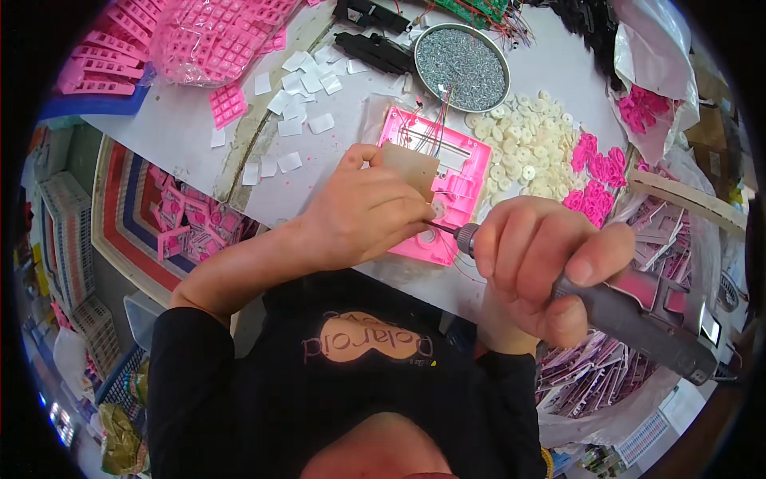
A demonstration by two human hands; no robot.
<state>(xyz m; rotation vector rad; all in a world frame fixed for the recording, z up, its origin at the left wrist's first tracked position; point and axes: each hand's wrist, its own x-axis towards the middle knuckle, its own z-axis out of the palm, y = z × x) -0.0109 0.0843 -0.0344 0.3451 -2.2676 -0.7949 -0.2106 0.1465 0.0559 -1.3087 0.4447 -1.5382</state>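
Observation:
A pink plastic casing (448,214) lies on the table with a tan board (411,165) and thin wires inside it. My left hand (359,209) reaches over the casing and the board, its thumb and fingertips pinched together by the screwdriver bit. What those fingertips hold, if anything, is too small to make out. My right hand (542,259) is wrapped round a dark grey electric screwdriver (638,319). The tool lies nearly level, its bit pointing left to my left fingertips above the casing's near part.
Behind the casing stands a round dish of screws (463,68). White plastic discs (523,136) and pink parts (598,172) lie to the right. White paper squares (299,84) and bagged pink keypads (215,40) are at the left. A box of pink pieces (195,211) sits below the table edge.

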